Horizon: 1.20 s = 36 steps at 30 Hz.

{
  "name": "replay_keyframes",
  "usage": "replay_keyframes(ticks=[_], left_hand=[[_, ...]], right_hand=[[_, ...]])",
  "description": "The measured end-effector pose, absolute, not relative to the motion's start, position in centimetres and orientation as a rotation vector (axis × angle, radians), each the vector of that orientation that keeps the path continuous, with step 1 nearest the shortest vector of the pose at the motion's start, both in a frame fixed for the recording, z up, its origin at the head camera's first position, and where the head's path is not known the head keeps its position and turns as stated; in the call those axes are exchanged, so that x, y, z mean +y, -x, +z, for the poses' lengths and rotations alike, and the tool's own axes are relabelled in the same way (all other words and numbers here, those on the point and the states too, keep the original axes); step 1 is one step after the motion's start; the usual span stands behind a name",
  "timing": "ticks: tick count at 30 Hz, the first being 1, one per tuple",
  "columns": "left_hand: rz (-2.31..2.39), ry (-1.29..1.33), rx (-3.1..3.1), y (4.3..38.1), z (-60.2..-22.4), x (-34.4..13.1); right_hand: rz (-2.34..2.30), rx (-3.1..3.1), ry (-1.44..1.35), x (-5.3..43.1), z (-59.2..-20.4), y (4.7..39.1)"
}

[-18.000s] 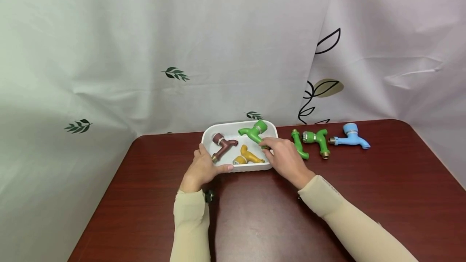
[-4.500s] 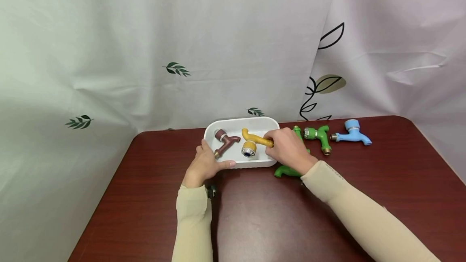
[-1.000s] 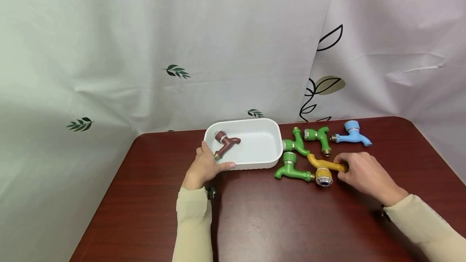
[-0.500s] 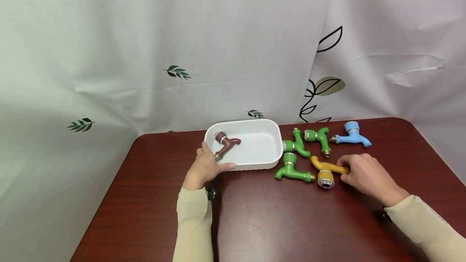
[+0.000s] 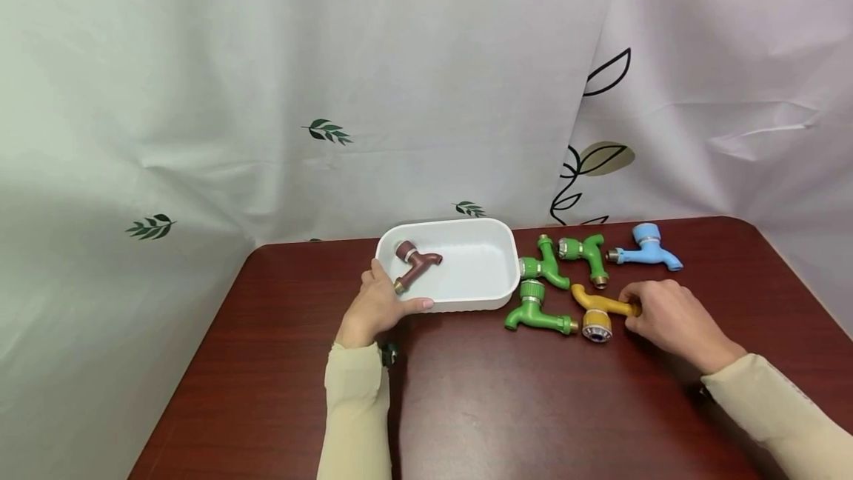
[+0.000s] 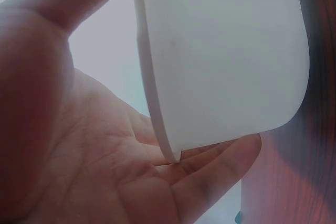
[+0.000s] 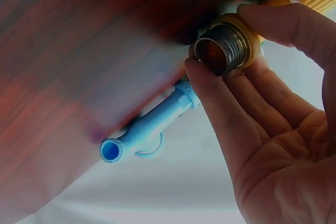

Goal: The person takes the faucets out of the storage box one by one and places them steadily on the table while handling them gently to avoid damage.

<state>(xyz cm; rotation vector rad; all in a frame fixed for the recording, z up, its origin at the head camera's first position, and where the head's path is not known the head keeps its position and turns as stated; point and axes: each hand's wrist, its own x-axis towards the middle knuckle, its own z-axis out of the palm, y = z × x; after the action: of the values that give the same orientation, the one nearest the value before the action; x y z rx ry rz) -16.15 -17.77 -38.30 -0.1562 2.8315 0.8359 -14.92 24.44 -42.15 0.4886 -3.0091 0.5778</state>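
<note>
My left hand (image 5: 375, 306) holds the near left corner of a white plastic tray (image 5: 476, 304), thumb along the front rim and fingers along the left side. The left wrist view shows the tray's outer wall (image 6: 226, 56) between thumb and fingers. Inside the tray lies a maroon tap (image 5: 417, 264). My right hand (image 5: 673, 321) pinches a yellow tap (image 5: 597, 307) by its threaded inlet end (image 7: 223, 48), low over the table, its knob toward me. Just left of it lies a green tap (image 5: 536, 315), with a second green tap (image 5: 549, 265) behind, by the tray.
A third green tap (image 5: 591, 254) and a light blue tap (image 5: 646, 250) lie farther back on the dark red wooden table (image 5: 506, 398). A pale patterned curtain (image 5: 426, 95) hangs along the table's back edge.
Since the oldest frame, a green tap and the yellow tap have moved from the tray to the table on the right. In the last second the yellow tap shifted slightly right; my left hand stayed.
</note>
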Motion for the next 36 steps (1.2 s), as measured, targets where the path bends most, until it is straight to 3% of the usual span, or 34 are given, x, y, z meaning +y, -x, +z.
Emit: replay_keyframes(ticks=[36], left_hand=[[0.801,0.149,2.848,16.25,-38.28,-17.84]], right_hand=[[0.531,-2.984,-0.48,24.34,-41.37,14.45]])
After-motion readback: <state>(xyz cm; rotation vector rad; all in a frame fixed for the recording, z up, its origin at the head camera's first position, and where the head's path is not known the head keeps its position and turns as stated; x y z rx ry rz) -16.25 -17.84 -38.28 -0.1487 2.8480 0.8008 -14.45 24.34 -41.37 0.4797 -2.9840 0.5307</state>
